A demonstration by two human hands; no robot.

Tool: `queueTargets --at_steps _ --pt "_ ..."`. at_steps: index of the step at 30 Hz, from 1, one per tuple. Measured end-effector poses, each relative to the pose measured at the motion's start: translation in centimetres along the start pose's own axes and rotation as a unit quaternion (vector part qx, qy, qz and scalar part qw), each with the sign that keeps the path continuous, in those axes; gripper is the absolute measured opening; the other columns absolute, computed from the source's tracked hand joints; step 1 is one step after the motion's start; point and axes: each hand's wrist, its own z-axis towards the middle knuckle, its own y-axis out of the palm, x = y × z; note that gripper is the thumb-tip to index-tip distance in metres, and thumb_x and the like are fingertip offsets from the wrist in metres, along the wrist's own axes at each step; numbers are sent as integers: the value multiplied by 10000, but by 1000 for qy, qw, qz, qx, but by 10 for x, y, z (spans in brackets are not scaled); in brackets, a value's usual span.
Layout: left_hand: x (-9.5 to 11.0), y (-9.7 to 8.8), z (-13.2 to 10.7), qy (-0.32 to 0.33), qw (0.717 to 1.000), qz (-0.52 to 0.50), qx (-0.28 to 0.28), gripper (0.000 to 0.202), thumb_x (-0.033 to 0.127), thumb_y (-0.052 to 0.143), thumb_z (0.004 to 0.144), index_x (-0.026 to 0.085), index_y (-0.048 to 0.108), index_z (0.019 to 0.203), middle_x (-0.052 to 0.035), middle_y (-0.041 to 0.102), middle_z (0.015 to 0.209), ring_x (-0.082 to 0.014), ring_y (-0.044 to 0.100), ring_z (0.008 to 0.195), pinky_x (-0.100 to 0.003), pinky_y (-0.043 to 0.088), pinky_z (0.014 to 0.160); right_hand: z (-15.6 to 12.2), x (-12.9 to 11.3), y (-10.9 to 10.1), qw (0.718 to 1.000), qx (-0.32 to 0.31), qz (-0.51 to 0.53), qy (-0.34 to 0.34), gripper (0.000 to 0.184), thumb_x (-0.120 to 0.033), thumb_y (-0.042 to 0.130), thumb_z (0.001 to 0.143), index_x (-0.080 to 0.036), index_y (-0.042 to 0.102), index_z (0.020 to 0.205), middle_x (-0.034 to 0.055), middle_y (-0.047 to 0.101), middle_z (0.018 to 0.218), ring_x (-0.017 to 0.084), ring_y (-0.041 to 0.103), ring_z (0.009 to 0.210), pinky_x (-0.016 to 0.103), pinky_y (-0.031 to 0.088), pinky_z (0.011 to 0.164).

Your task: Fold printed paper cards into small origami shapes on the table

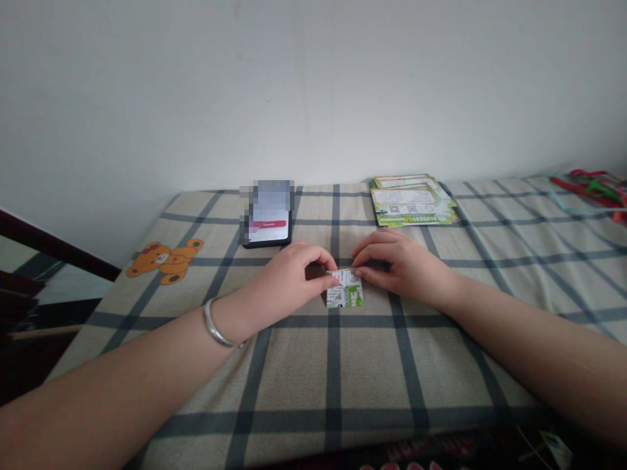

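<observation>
The paper, a small folded green-and-white square, lies flat on the checked cloth, right between the two hands. The left hand, with a bracelet at the wrist, is curled nearly closed, its thumb and forefinger pinching the paper's upper left corner, seemingly to keep the fold from springing open. The right hand lies low and loosely bent, its fingertips on the top edge as if pressing a crease. Whether it actually grips, I cannot tell. Farther back, well apart from the hands, lie a phone and a stack of similar flyers.
</observation>
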Motion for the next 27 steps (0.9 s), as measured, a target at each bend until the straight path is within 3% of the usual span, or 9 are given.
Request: queueTargets --at_steps 4,11,19,27 --pt "3 -1 0 -52 997 -52 13 71 257 671 782 193 643 794 26 619 735 -125 541 667 -261 438 629 1 -2 -3 1000 4 28 6 150 -277 571 904 -170 676 891 60 694 915 171 602 868 322 463 820" --pt "4 -3 -1 -18 995 -85 47 63 232 660 787 176 633 799 30 619 706 -102 504 589 -235 399 531 -2 0 -4 999 8 35 -6 180 -347 686 812 -183 667 884 59 676 889 178 589 856 322 459 778" --pt "-1 -5 -1 51 993 -82 69 35 207 642 821 177 630 834 6 660 806 -132 601 750 -275 482 674 -3 4 -3 1000 -8 -15 -10 74 -231 649 829 -185 649 888 48 661 879 181 580 857 310 446 764" --pt "-4 -9 -1 218 972 13 80 66 117 622 854 182 630 845 0 689 888 -130 633 882 -303 502 843 -4 5 -9 992 15 -107 -62 136 -251 539 918 -194 661 933 57 685 961 190 585 879 337 453 799"
